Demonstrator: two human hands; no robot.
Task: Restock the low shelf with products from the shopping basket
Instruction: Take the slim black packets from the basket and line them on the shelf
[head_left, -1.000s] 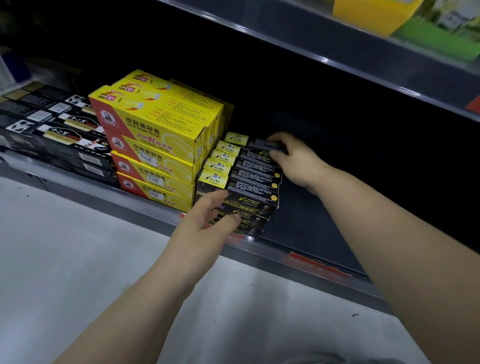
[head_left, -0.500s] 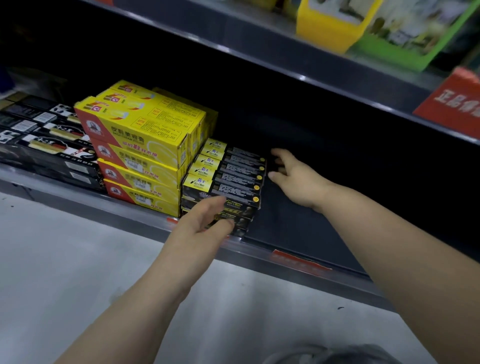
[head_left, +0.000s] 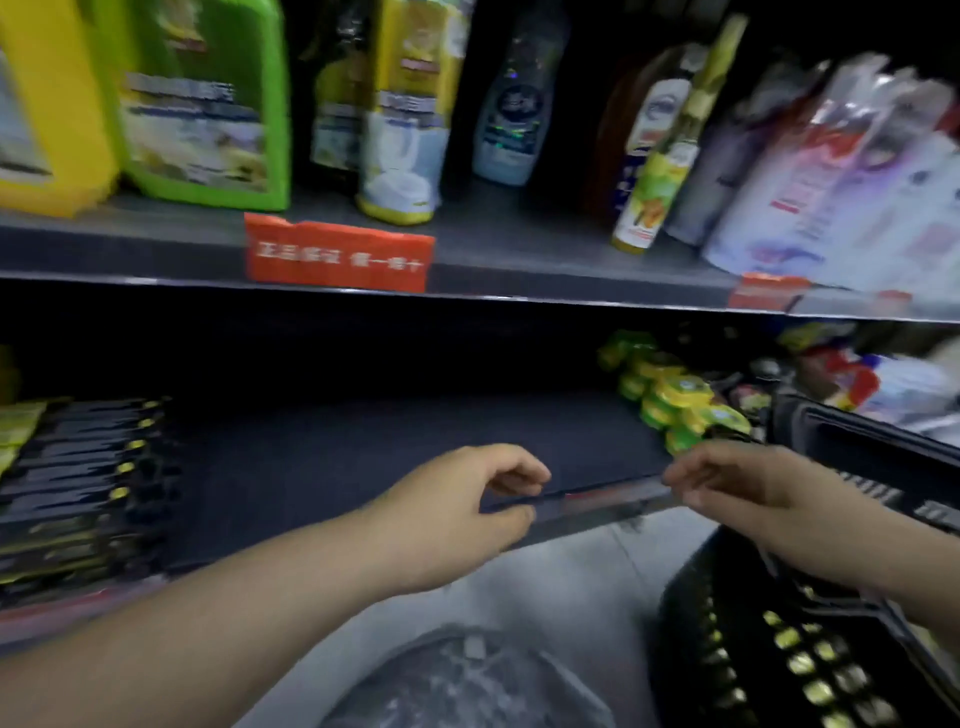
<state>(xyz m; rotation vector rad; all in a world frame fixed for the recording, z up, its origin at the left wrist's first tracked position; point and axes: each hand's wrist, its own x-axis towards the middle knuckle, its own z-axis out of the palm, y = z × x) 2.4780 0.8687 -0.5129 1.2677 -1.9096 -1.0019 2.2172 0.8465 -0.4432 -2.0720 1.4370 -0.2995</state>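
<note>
The frame is blurred by motion. A stack of black boxes with yellow ends (head_left: 78, 483) lies on the low shelf (head_left: 395, 447) at the left. The black shopping basket (head_left: 691, 623) stands at the lower right, with several yellow-ended boxes (head_left: 810, 670) inside it. My left hand (head_left: 457, 514) hovers over the shelf's front edge, fingers loosely curled and holding nothing. My right hand (head_left: 737, 483) hangs above the basket, fingers apart and empty.
Green and yellow packets (head_left: 675, 400) lie on the low shelf at the right. The upper shelf (head_left: 498, 249) carries jugs, bottles and pouches, with a red label (head_left: 337, 257) on its edge. Grey floor (head_left: 571, 566) lies below.
Both hands have left the stacked black boxes and drawn back to the right, toward the basket. The view has swung right and upward, so the yellow boxes are out of sight.
</note>
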